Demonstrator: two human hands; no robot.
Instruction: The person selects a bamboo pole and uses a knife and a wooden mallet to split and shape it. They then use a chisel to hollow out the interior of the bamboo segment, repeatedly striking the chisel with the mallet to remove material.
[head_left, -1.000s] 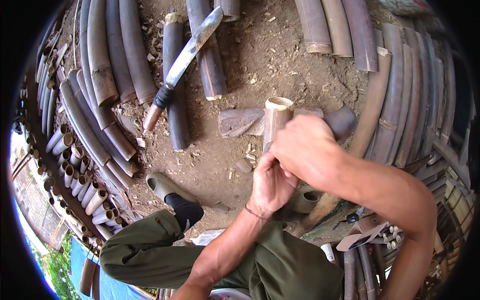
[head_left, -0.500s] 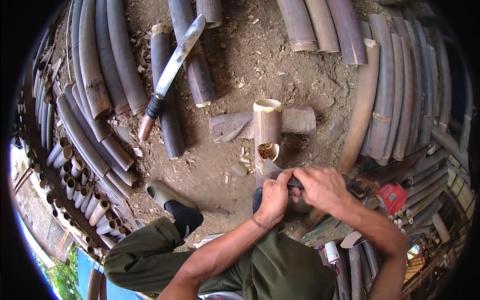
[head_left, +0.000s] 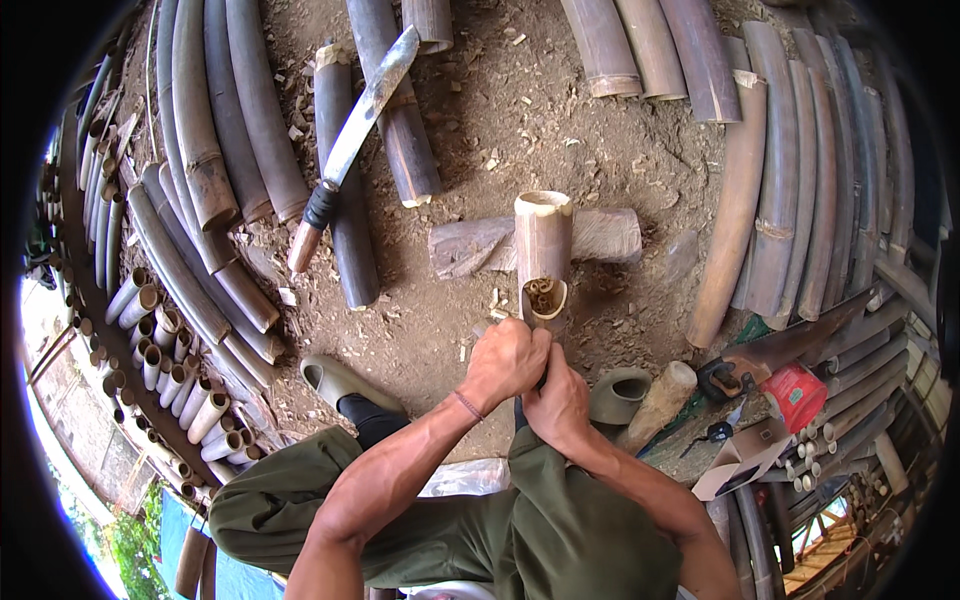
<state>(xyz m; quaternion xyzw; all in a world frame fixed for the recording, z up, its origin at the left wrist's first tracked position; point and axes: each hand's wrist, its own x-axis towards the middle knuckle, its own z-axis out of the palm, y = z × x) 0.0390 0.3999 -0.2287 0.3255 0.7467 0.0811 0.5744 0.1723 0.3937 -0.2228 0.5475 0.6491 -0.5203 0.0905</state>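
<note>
An upright-tilted bamboo tube (head_left: 543, 235) rests across a short wooden block (head_left: 470, 250) in front of me. A scooped opening (head_left: 543, 298) in its side shows curled shavings inside. My left hand (head_left: 508, 358) is closed in a fist just below that opening, covering the tube's near part. Close beside it, my right hand (head_left: 556, 398) is also closed. Both hands grip a small knife; only a dark bit of it (head_left: 543, 378) shows between them, and its blade is hidden. Farther off to the left, a machete (head_left: 360, 125) lies over dark bamboo poles.
Bamboo poles (head_left: 250, 110) lie at left, with more poles (head_left: 770, 180) at right. Cut tubes (head_left: 205, 415) are stacked at the left edge. A red packet (head_left: 797, 395), a cardboard box (head_left: 745, 455) and a saw (head_left: 800, 335) lie at right. Wood chips litter the dirt floor.
My left hand has moved left and up, nearer the opening; my right hand has drawn left and down beside it. The knife blade, visible before, is now hidden. The view has shifted slightly.
</note>
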